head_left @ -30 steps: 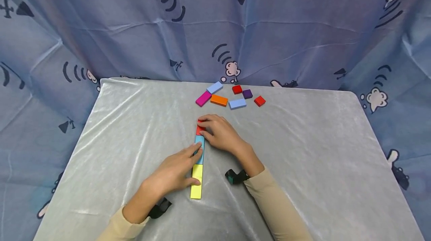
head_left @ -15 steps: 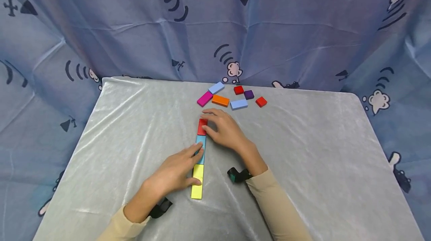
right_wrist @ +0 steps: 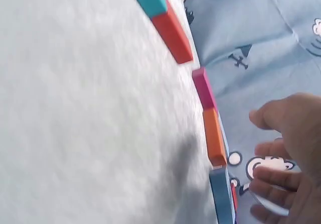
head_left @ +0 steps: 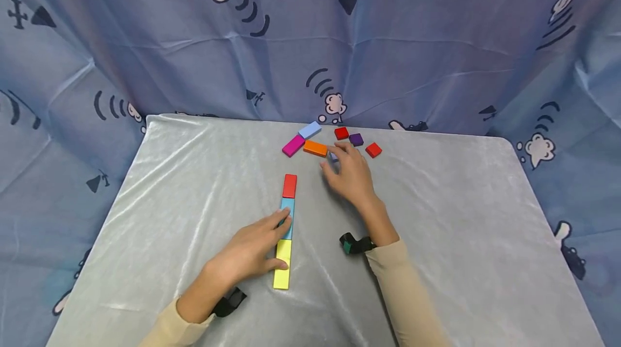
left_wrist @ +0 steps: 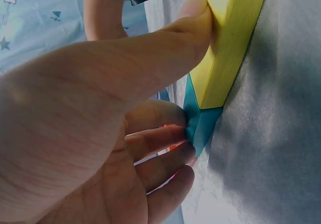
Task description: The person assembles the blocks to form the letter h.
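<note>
A yellow block (head_left: 282, 278), a sky-blue block (head_left: 288, 203) and a red block (head_left: 289, 186) lie end to end in a straight row on the cloth. My left hand (head_left: 252, 244) rests along this row, its thumb touching the yellow block and its fingertips against the sky-blue block (left_wrist: 202, 126). With fingers spread and nothing between them, my right hand (head_left: 351, 175) is over a pale blue block (head_left: 333, 157) in the far group, covering most of it. The right wrist view shows the thumb and fingers apart, beside that blue block (right_wrist: 221, 194).
Left of the right hand lie an orange block (head_left: 315, 148), a magenta block (head_left: 293, 146) and another pale blue block (head_left: 310, 130). Beyond it are a purple block (head_left: 356, 139) and red blocks (head_left: 373, 150). A patterned curtain (head_left: 412, 56) hangs behind the table.
My right hand has let go of the red block at the row's far end and moved forward and right to the loose blocks. The left hand has stayed on the row.
</note>
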`<action>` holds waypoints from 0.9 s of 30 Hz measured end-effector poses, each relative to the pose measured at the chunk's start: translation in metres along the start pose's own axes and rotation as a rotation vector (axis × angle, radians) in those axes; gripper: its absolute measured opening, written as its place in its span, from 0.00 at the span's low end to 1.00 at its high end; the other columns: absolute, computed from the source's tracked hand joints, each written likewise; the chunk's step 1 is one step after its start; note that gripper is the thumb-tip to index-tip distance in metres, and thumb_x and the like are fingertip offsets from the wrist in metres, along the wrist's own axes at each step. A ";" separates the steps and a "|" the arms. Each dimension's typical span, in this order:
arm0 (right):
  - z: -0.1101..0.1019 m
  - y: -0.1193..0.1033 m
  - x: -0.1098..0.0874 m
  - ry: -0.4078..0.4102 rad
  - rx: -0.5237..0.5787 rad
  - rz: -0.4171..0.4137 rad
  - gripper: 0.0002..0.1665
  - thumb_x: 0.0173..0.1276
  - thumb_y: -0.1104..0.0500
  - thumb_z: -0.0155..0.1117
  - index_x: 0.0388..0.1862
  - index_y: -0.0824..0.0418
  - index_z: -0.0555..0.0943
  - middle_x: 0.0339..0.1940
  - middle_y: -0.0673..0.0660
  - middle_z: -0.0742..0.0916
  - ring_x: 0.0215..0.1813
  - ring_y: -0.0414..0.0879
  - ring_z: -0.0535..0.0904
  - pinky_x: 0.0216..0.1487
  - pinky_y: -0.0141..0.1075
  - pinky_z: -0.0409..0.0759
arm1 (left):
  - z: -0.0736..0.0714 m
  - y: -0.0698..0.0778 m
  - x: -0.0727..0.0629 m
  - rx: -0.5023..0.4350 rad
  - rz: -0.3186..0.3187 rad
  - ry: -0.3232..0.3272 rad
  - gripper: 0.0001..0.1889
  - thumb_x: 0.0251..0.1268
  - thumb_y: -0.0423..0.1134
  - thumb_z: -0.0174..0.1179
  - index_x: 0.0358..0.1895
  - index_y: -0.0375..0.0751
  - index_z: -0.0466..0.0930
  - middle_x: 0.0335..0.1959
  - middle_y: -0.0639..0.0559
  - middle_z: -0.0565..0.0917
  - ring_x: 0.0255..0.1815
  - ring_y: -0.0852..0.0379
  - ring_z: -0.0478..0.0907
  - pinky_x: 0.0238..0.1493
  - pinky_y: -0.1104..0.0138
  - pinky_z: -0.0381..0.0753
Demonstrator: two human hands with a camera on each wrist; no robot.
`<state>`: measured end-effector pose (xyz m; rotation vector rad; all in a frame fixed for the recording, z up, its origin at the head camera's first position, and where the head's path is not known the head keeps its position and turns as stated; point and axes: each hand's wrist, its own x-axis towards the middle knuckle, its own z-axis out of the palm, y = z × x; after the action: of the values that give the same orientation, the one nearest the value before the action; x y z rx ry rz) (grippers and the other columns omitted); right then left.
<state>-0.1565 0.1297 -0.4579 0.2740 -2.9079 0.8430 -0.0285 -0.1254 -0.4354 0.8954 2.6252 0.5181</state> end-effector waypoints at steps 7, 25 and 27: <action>0.000 0.009 0.014 -0.012 -0.140 0.148 0.40 0.72 0.36 0.67 0.69 0.64 0.82 0.71 0.71 0.78 0.69 0.67 0.76 0.70 0.64 0.78 | 0.000 -0.002 0.001 -0.005 0.003 0.002 0.49 0.60 0.49 0.78 0.79 0.29 0.66 0.84 0.39 0.64 0.84 0.42 0.66 0.79 0.51 0.74; 0.014 0.011 0.010 0.070 -0.042 0.194 0.26 0.72 0.52 0.72 0.63 0.65 0.86 0.66 0.69 0.81 0.69 0.64 0.76 0.72 0.59 0.80 | -0.001 -0.004 -0.001 0.012 0.015 -0.003 0.47 0.61 0.47 0.78 0.79 0.29 0.66 0.84 0.40 0.65 0.83 0.42 0.67 0.77 0.52 0.76; 0.015 0.013 0.010 0.075 -0.050 0.194 0.26 0.72 0.51 0.72 0.63 0.64 0.86 0.67 0.69 0.81 0.68 0.64 0.77 0.72 0.60 0.80 | 0.000 -0.004 0.000 0.012 0.013 -0.003 0.47 0.61 0.47 0.79 0.79 0.29 0.66 0.84 0.40 0.65 0.83 0.43 0.67 0.77 0.52 0.76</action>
<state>-0.1693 0.1309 -0.4753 -0.0444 -2.9140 0.7855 -0.0307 -0.1283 -0.4367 0.9173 2.6244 0.5051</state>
